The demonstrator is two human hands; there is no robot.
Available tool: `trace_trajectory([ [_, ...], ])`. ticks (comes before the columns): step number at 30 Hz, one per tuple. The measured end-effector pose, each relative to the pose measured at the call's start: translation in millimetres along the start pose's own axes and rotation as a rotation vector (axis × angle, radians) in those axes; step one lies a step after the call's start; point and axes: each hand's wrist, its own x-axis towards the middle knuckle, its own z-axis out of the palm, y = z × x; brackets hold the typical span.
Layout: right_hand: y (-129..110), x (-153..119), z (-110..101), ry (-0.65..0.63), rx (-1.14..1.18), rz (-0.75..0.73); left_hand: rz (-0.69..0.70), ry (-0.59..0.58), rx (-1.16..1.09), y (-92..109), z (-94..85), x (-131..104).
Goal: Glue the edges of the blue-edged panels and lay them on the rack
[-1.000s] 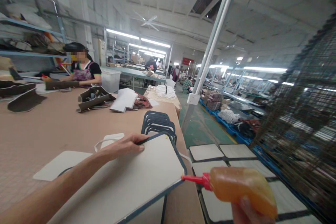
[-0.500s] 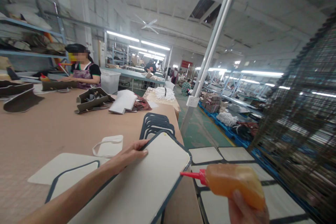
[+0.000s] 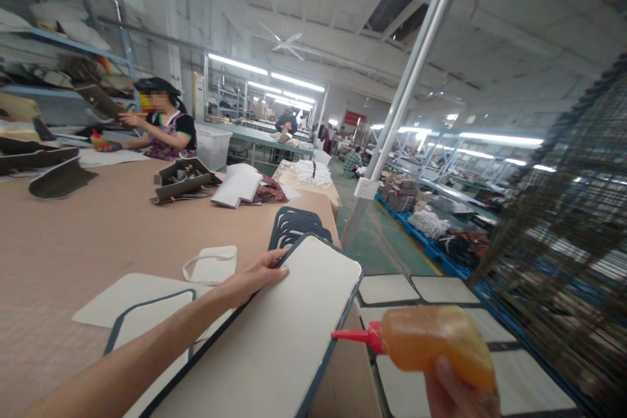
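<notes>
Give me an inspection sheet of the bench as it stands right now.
Surface: brown worktable, bare in the middle.
Job's things: white panel with dark edging, tilted; orange squeeze bottle, red nozzle at the panel's edge.
Clutter: stack of dark frames; white panels on the table; white folded sheets; dark leather pieces.
Grippers: left hand on the panel's top edge; right hand grips the bottle.
Cables: nothing seen.
Surroundings: co-worker at the far end; finished panels on a rack to the right; metal pole.
</notes>
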Motion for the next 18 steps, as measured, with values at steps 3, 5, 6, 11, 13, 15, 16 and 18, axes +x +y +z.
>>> trace_trajectory([
  [3, 6, 4, -9, -0.030, 0.016, 0.032, -0.020, 0.034, 0.008, 6, 1.7, 3],
  [5, 9, 7, -15, -0.026, 0.014, 0.033, -0.014, 0.055, 0.018, 10, 3.3, 6],
  [6, 10, 8, -17, -0.033, 0.018, 0.038, -0.007, 0.060, 0.022, 12, 4.1, 7],
  [11, 2, -4, -9, -0.041, -0.022, -0.029, -0.007, 0.028, 0.002, 19, 7.1, 15],
  [13, -4, -11, -3, -0.038, -0.046, -0.060, -0.024, 0.022, -0.016, 21, 7.6, 19],
  [15, -9, -15, 1, -0.040, -0.036, -0.037, -0.033, 0.016, -0.025, 23, 8.0, 24],
  [16, -10, -15, 2, -0.033, -0.028, -0.024, -0.034, 0.014, -0.024, 25, 8.2, 26],
  [18, -11, -14, 0, -0.017, -0.047, -0.043, -0.028, 0.015, -0.021, 27, 8.7, 30],
])
